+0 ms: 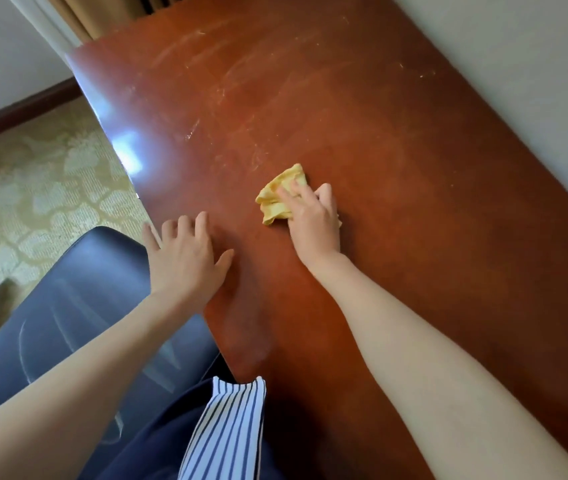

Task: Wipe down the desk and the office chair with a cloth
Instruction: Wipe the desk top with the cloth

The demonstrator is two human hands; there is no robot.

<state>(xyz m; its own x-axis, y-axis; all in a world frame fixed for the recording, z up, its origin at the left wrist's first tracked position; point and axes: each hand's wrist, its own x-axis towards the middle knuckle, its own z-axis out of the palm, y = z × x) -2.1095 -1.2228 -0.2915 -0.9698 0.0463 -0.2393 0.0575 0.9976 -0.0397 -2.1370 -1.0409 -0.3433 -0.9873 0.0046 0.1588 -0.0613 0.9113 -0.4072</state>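
Reddish-brown polished wood fills most of the frame: a long counter running from the upper left down to the lower right, its top streaked with pale smears and fine scratches, and a window glare along its left edge. A plain off-white wall runs along its far side in the upper right.

Near the middle of the frame lies a small crumpled yellow cloth, flat against the wood. The person's right hand rests on top of it, palm down, fingers laid forward over the bunched fabric and pressing it to the counter. The thumb is hidden, so I cannot tell whether it hooks under the cloth.

Left of that, the left hand lies open and flat on the counter's near edge, fingers spread, holding nothing.

Below it, at the lower left, sits a black leather office chair, tucked just beside the counter. A blue-and-white striped garment hangs at the bottom centre. Beige patterned carpet covers the floor on the left, with a dark wooden baseboard above it.
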